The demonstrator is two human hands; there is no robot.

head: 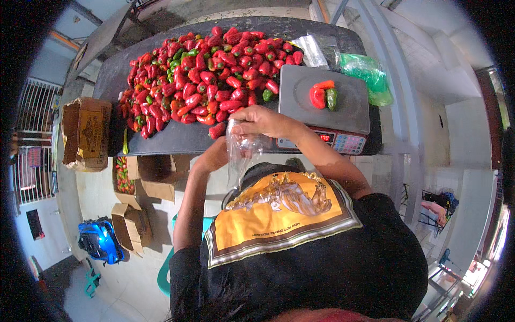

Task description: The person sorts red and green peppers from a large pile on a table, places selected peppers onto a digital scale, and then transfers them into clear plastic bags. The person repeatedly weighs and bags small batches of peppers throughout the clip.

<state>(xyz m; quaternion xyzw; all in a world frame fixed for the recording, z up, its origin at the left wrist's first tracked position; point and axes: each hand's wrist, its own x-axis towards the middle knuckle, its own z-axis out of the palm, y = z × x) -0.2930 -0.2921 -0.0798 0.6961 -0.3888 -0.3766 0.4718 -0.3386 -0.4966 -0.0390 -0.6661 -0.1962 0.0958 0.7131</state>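
Observation:
Both my hands are at the table's near edge with a clear plastic bag (238, 161) between them. My right hand (254, 120) pinches the bag's upper part. Lower down, my left hand (225, 151) is at the bag, its fingers partly hidden behind the film. Just beyond my hands lies a big heap of mostly red peppers (209, 80) with some green ones. To the right stands a digital scale (289, 100); a red, an orange and a green pepper (331, 98) lie on its grey plate, and its red display is lit.
A green plastic bag (364, 74) and clear plastic packaging (312, 51) lie behind the scale. An open cardboard box (90, 135) stands at the table's left end. More boxes (130, 227), one holding peppers (124, 177), are on the floor at left, near a teal chair (164, 273).

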